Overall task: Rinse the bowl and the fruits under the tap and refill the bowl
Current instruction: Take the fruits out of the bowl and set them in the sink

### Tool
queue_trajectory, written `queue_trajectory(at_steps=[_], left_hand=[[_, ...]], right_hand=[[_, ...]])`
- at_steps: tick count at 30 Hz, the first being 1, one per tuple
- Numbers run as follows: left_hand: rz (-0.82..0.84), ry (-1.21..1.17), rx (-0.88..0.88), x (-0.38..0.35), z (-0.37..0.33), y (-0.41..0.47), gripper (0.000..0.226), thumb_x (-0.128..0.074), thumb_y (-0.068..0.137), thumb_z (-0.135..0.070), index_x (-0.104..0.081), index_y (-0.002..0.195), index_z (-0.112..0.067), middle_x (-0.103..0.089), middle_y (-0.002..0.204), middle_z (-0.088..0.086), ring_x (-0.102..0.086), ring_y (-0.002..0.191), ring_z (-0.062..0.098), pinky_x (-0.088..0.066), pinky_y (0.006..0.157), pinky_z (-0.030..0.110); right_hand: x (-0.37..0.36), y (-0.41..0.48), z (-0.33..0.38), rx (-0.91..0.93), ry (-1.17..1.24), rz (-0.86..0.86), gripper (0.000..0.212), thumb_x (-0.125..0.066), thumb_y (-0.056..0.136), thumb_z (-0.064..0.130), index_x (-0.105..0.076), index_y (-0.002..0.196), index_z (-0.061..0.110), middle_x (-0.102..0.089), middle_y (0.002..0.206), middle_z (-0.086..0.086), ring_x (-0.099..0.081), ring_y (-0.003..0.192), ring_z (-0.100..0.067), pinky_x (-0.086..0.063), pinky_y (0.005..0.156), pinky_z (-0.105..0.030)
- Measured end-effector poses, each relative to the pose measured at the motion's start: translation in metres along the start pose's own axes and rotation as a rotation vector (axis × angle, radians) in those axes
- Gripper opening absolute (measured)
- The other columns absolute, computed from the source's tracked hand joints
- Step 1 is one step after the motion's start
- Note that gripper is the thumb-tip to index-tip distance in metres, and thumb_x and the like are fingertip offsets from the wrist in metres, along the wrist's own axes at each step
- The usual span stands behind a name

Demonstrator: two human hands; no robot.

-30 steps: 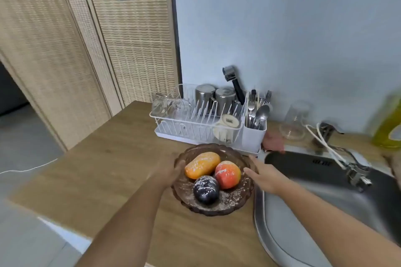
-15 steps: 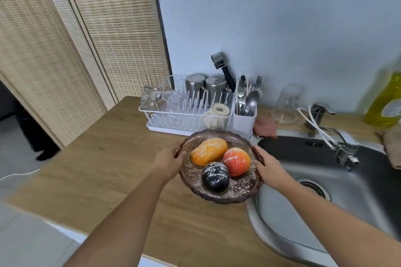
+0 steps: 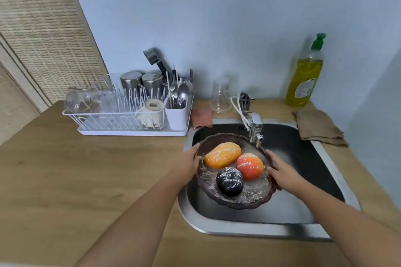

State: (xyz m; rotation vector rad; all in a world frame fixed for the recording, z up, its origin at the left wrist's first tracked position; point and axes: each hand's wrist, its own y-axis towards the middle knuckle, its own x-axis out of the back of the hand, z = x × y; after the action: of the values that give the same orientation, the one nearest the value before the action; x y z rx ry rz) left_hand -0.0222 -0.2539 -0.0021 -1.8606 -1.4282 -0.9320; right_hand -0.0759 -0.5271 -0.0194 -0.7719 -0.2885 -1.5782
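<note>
Gripping the bowl (image 3: 219, 196) between left hand (image 3: 188, 163) and right hand (image 3: 282, 171).

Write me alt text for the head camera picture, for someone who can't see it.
The left hand and right hand hold a brown scalloped bowl by its rim over the sink, near the tap. In it lie an orange fruit, a red-orange fruit and a dark plum, all flecked with white. A dish rack stands on the counter to the left.
</note>
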Motion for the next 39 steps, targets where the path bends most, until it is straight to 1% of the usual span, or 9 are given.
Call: queue_trajectory(at_steps=[4,6,8,13,19,25,29,32,39], left_hand=[[0.078,0.08,0.016,-0.039,-0.015,0.012,0.054,-0.042,0.099,-0.024,-0.026,0.15,-0.029,-0.062,0.124,0.017,-0.058,0.112,0.035,-0.044,0.093,0.036],[0.125,0.059,0.041,-0.057,-0.014,0.021,0.055,-0.041,0.098,-0.021,-0.025,0.149,-0.031,-0.062,0.122,0.019,-0.058,0.109,0.037,-0.045,0.09,0.036],[0.148,0.044,0.071,-0.073,-0.008,0.032,0.055,-0.04,0.097,-0.02,-0.025,0.148,-0.034,-0.062,0.121,0.019,-0.059,0.107,0.038,-0.045,0.089,0.037],[0.217,0.127,0.198,-0.102,0.015,0.057,0.066,-0.034,0.095,-0.011,-0.014,0.15,-0.041,-0.06,0.118,0.023,-0.06,0.103,0.038,-0.048,0.088,0.041],[0.232,0.173,0.247,-0.118,0.022,0.071,0.07,-0.027,0.093,-0.006,-0.009,0.151,-0.041,-0.06,0.119,0.022,-0.06,0.103,0.036,-0.048,0.087,0.042],[0.25,0.267,0.199,-0.112,0.016,0.065,0.067,-0.043,0.096,-0.015,-0.009,0.152,-0.031,-0.044,0.132,0.02,-0.054,0.11,0.036,-0.047,0.088,0.043],[0.112,0.433,-0.039,-0.103,0.001,0.049,0.065,-0.053,0.093,-0.04,-0.023,0.147,-0.021,-0.037,0.139,0.01,-0.044,0.123,0.029,-0.044,0.092,0.042],[0.19,0.328,-0.155,-0.11,-0.007,0.038,0.074,-0.062,0.083,-0.052,-0.031,0.143,-0.022,-0.041,0.137,0.003,-0.044,0.124,0.024,-0.044,0.097,0.039],[0.37,0.233,-0.029,-0.134,-0.021,0.031,0.087,-0.081,0.066,-0.045,-0.034,0.136,-0.027,-0.036,0.137,0.003,-0.042,0.126,0.026,-0.046,0.097,0.042]], right_hand=[[0.018,0.002,-0.03,0.001,-0.065,-0.02,0.056,-0.044,0.098,0.01,-0.023,0.149,0.018,-0.04,0.147,-0.007,-0.045,0.129,-0.027,-0.037,0.1,-0.029],[0.016,0.012,-0.043,-0.041,-0.096,-0.008,0.06,-0.044,0.098,0.014,-0.016,0.151,0.019,-0.035,0.151,-0.01,-0.043,0.132,-0.031,-0.039,0.105,-0.039],[0.006,0.025,-0.056,-0.089,-0.116,-0.006,0.062,-0.045,0.098,0.016,-0.013,0.151,0.019,-0.033,0.152,-0.012,-0.043,0.131,-0.035,-0.038,0.106,-0.043],[-0.026,0.051,-0.08,-0.14,-0.106,0.005,0.054,-0.048,0.096,0.013,-0.03,0.145,0.02,-0.052,0.138,-0.013,-0.049,0.125,-0.033,-0.037,0.097,-0.03],[-0.042,0.071,-0.093,-0.204,-0.069,-0.018,0.048,-0.05,0.094,0.015,-0.034,0.14,0.019,-0.057,0.131,-0.016,-0.053,0.119,-0.036,-0.039,0.089,-0.03],[-0.041,0.073,-0.092,-0.225,-0.14,0.004,0.057,-0.051,0.095,0.028,-0.026,0.146,0.019,-0.053,0.135,-0.017,-0.05,0.123,-0.036,-0.039,0.097,-0.035],[-0.027,0.07,-0.078,-0.037,-0.44,-0.11,0.059,-0.053,0.092,0.032,-0.029,0.145,0.025,-0.051,0.138,-0.008,-0.043,0.126,-0.031,-0.038,0.102,-0.041],[-0.019,0.067,-0.058,0.139,-0.535,0.067,0.072,-0.066,0.083,0.034,-0.028,0.145,0.036,-0.044,0.144,-0.001,-0.04,0.128,-0.025,-0.035,0.105,-0.039],[-0.041,0.077,-0.05,0.186,-0.665,0.213,0.091,-0.077,0.072,0.028,-0.026,0.146,0.038,-0.032,0.15,0.004,-0.037,0.132,-0.023,-0.036,0.105,-0.036]])
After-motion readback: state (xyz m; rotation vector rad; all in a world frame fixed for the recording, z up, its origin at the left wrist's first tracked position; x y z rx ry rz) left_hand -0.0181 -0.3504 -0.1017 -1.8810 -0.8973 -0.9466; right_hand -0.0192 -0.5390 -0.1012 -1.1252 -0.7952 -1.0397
